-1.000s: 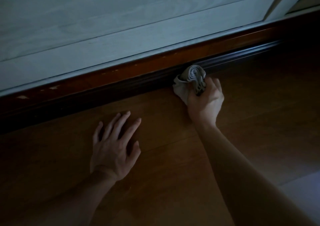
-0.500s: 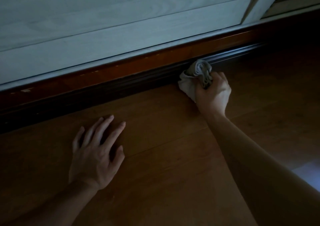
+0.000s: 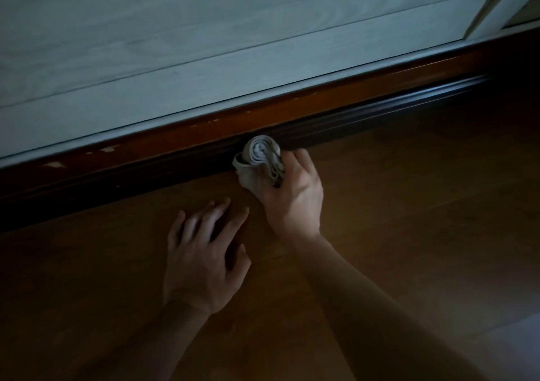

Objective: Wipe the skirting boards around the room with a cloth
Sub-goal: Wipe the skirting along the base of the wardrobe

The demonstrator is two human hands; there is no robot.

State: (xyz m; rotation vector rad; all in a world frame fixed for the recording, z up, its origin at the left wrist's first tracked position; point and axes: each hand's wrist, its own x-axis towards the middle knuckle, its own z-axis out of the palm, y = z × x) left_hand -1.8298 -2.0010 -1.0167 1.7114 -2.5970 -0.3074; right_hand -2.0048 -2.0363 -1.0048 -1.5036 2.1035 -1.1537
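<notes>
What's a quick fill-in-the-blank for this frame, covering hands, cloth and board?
The right hand grips a bunched grey cloth against the dark ____ board.
The left hand rests, fingers spread, on the wooden ____.
Of the two hands, the ____ one is nearer the wall.
Missing: skirting; floor; right.

Bare left grip (image 3: 201, 266) and right grip (image 3: 292, 198), slender bare forearms (image 3: 365, 301).

Bunched grey cloth (image 3: 261, 158) pressed against the dark wooden skirting board (image 3: 365, 123).
</notes>
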